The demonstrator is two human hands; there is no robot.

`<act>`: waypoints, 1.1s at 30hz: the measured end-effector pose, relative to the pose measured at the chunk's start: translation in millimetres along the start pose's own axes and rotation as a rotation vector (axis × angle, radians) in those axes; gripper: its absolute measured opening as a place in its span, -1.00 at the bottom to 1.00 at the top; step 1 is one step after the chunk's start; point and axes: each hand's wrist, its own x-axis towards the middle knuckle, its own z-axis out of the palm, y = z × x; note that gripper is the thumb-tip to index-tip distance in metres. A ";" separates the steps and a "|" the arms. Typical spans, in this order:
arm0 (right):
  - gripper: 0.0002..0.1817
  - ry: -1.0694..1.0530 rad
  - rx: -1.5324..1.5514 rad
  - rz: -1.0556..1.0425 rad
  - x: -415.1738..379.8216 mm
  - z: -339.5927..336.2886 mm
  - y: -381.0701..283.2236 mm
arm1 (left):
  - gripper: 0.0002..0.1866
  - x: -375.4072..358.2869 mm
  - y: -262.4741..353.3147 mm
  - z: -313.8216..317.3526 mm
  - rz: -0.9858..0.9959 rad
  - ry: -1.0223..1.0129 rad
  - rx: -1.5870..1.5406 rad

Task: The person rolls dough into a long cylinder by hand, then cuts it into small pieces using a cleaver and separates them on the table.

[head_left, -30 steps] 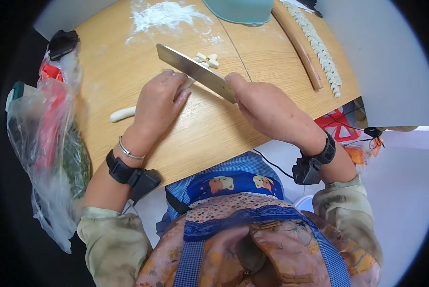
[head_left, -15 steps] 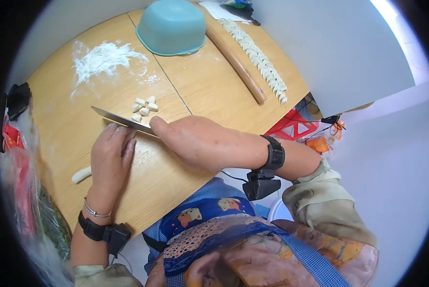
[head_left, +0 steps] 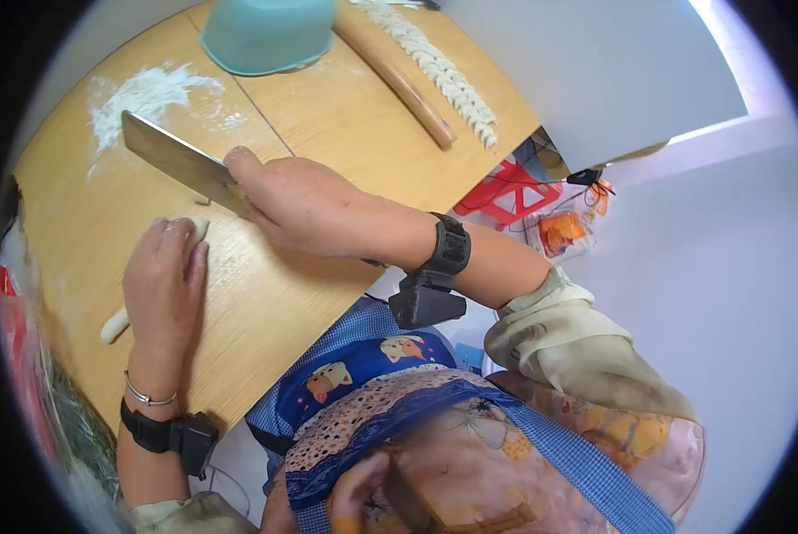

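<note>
My right hand (head_left: 301,205) is closed round the handle end of a wide-bladed knife (head_left: 174,160), which is raised and slants up to the left. Below the blade, my left hand (head_left: 163,276) rests with curled fingers on a dough roll (head_left: 114,327). One end of the roll shows at the fingertips, the other beyond the wrist side of the hand. A small bit of dough peeks out under the blade; the cut pieces are otherwise hidden behind the knife.
White flour (head_left: 141,100) lies on the wooden table (head_left: 265,343). A teal basin (head_left: 267,36), a rolling pin (head_left: 399,78) and a long row of dough shapes (head_left: 430,67) are at the back. Plastic bags line the left edge; a red stool (head_left: 510,191) stands beyond the right edge.
The knife has risen off the dough and now hides the cut pieces. The whole view has shifted, so the table's objects appear further up and left.
</note>
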 end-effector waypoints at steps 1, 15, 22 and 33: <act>-0.78 0.006 0.020 0.023 -2.2 -2.5 -1.8 | -0.80 0.2 0.0 1.3 -0.027 0.012 0.012; -0.71 -0.091 -0.009 -0.001 -40.3 -25.9 -11.9 | -0.81 -0.2 -3.3 -4.3 -0.062 0.009 -0.034; -0.75 -0.197 -0.059 -0.054 -36.8 -21.6 -16.8 | -0.81 0.2 -3.0 -4.5 -0.077 -0.012 -0.007; -0.73 -0.266 -0.112 -0.068 -25.1 -19.3 -21.6 | -0.86 1.1 -2.6 -4.7 -0.059 0.001 -0.014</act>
